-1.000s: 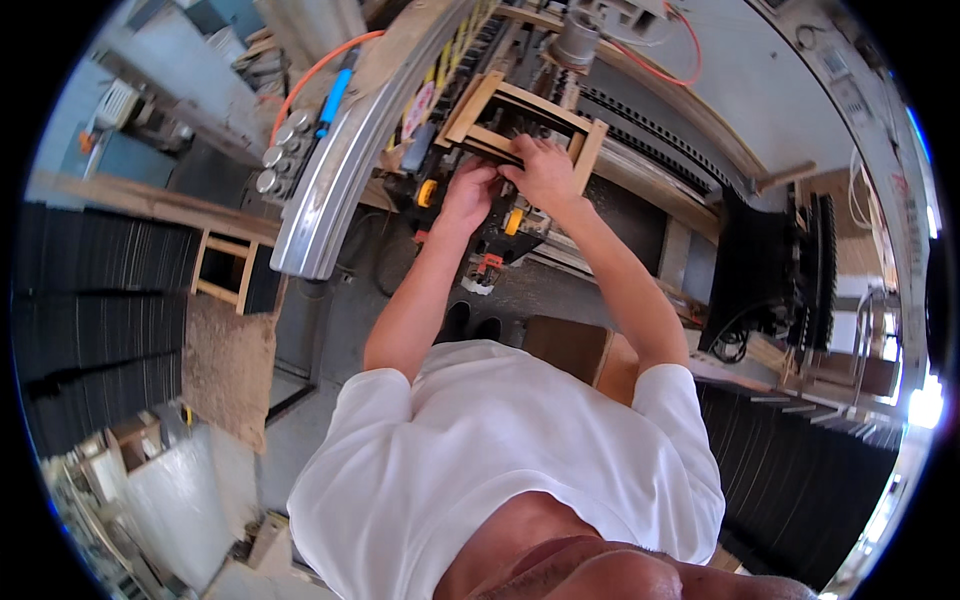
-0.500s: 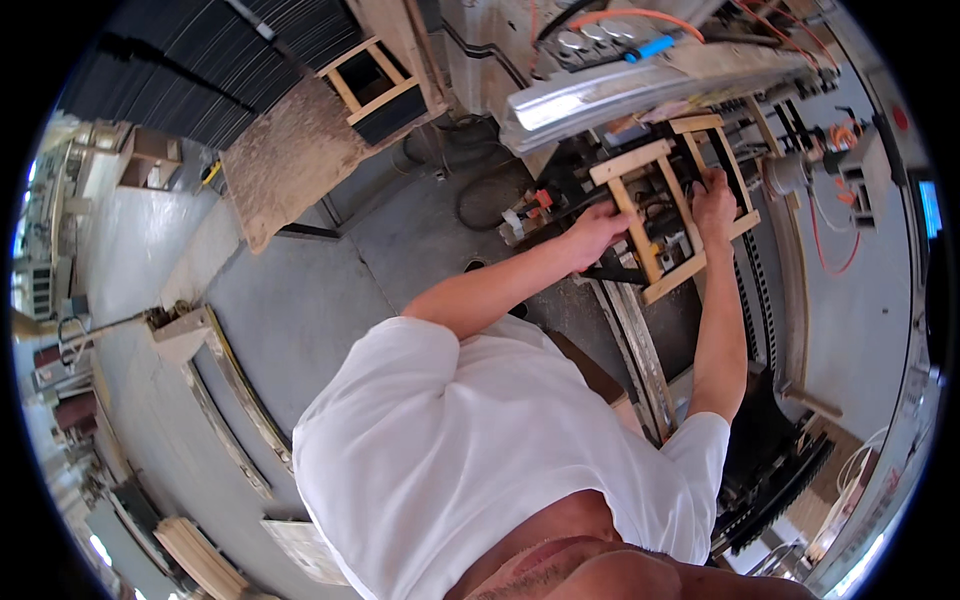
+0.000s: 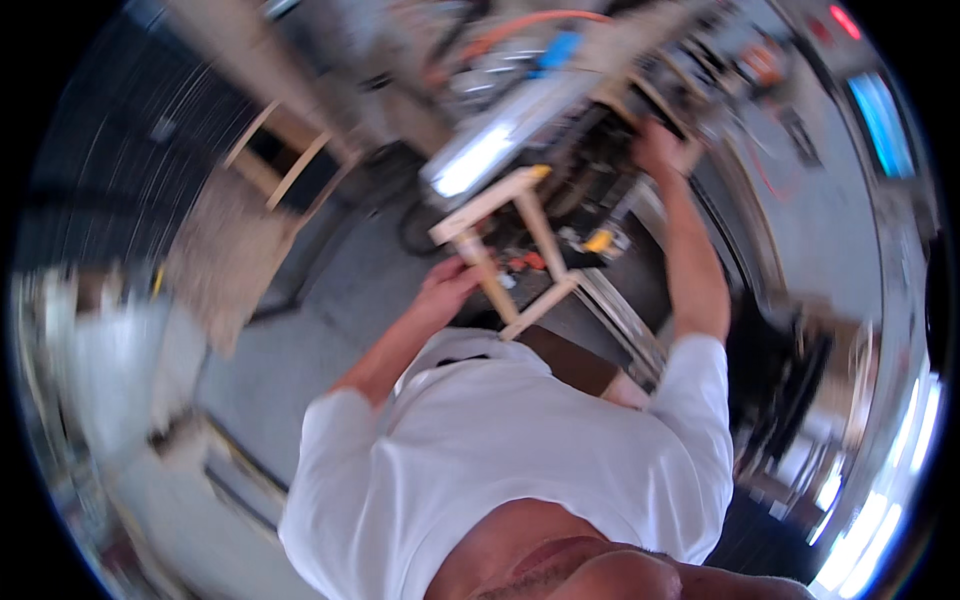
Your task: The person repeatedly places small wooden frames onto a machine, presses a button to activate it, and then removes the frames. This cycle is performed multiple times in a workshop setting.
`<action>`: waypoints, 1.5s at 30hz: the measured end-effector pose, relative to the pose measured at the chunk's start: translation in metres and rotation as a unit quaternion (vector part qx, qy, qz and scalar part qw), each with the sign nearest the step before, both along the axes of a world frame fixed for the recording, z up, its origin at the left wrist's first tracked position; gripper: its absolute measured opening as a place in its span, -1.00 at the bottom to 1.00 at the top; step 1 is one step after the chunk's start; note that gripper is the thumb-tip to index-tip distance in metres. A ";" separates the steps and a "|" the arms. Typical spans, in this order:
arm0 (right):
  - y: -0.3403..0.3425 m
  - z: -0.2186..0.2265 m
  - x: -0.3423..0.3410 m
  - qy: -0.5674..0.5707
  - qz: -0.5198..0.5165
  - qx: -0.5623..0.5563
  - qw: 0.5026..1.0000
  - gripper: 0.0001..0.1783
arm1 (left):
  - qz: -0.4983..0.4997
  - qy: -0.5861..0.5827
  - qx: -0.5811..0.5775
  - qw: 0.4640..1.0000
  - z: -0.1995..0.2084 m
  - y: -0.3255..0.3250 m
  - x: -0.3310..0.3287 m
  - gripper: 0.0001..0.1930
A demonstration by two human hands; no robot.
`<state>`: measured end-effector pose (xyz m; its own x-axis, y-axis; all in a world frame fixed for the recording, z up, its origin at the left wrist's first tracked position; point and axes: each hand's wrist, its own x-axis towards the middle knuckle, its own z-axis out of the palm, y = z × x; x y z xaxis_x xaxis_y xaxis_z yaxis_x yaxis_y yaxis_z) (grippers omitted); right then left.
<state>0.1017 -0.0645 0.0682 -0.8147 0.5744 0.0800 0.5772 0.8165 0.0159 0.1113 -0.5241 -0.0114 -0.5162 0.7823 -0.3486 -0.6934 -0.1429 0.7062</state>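
Observation:
A light wooden frame (image 3: pixel 541 232) of joined slats is tilted over the machine in front of me. My left hand (image 3: pixel 447 291) grips its left rail, with the fingers partly hidden behind the wood. Farther off to the right, my right hand (image 3: pixel 664 152) is at a second wooden frame (image 3: pixel 618 101) lying on the machine. Motion blur smears those fingers, so whether they hold it does not show. Beneath the first frame sit machine parts, with a yellow piece (image 3: pixel 599 241) among them.
A bright metal guard (image 3: pixel 490 150) runs across the machine beyond the frame. At the left stands a brown board table (image 3: pixel 225 250) with another wooden frame (image 3: pixel 290 175) and a dark stack (image 3: pixel 120 140) behind. A lit screen (image 3: pixel 880 125) is at the far right.
The first frame has parted from the second and come left and nearer with my left hand. My right hand has moved away from it, staying by the second frame. The whole view has turned.

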 end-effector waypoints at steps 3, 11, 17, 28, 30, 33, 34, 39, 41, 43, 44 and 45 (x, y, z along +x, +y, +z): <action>-0.009 0.014 -0.017 -0.037 0.039 0.070 0.996 -0.68 | 0.007 -0.033 -0.003 0.999 0.010 -0.016 -0.016 -0.61; 0.024 -0.010 -0.028 -0.067 0.104 0.086 0.989 -0.85 | 0.046 -0.049 -0.051 0.996 -0.009 -0.064 -0.050 -0.50; 0.061 -0.007 -0.041 -0.093 0.100 0.131 0.982 -0.59 | 0.093 -0.027 -0.084 0.992 -0.031 -0.075 -0.047 -0.60; 0.114 0.008 -0.088 -0.145 0.039 0.128 0.980 -0.63 | 0.202 -0.037 -0.186 0.961 -0.057 -0.081 -0.028 -0.63; 0.129 0.002 -0.095 -0.150 0.037 0.131 0.979 -0.65 | 0.213 -0.032 -0.205 0.955 -0.064 -0.080 -0.022 -0.64; 0.141 -0.009 -0.109 -0.120 0.056 0.111 0.985 -0.67 | 0.235 -0.037 -0.236 0.942 -0.074 -0.079 -0.015 -0.64; 0.160 -0.017 -0.105 -0.104 0.057 0.105 0.987 -0.68 | 0.231 -0.041 -0.243 0.941 -0.075 -0.076 -0.020 -0.64; 0.213 -0.034 -0.094 -0.055 0.065 0.060 0.995 -0.66 | 0.199 -0.013 -0.202 0.959 -0.109 -0.071 -0.019 -0.67; 0.153 -0.019 -0.121 -0.141 0.016 0.003 0.990 -0.68 | 0.239 -0.028 -0.212 0.947 -0.115 -0.079 -0.013 -0.74; 0.142 -0.014 -0.112 -0.063 0.005 0.016 0.998 -0.75 | 0.216 -0.036 -0.222 0.950 -0.111 -0.076 -0.018 -0.76; 0.142 -0.011 -0.106 -0.063 0.000 0.021 0.998 -0.74 | 0.204 -0.037 -0.218 0.954 -0.110 -0.076 -0.021 -0.76; 0.148 -0.007 -0.099 -0.064 -0.002 0.026 0.998 -0.74 | 0.193 -0.040 -0.214 0.957 -0.109 -0.071 -0.024 -0.75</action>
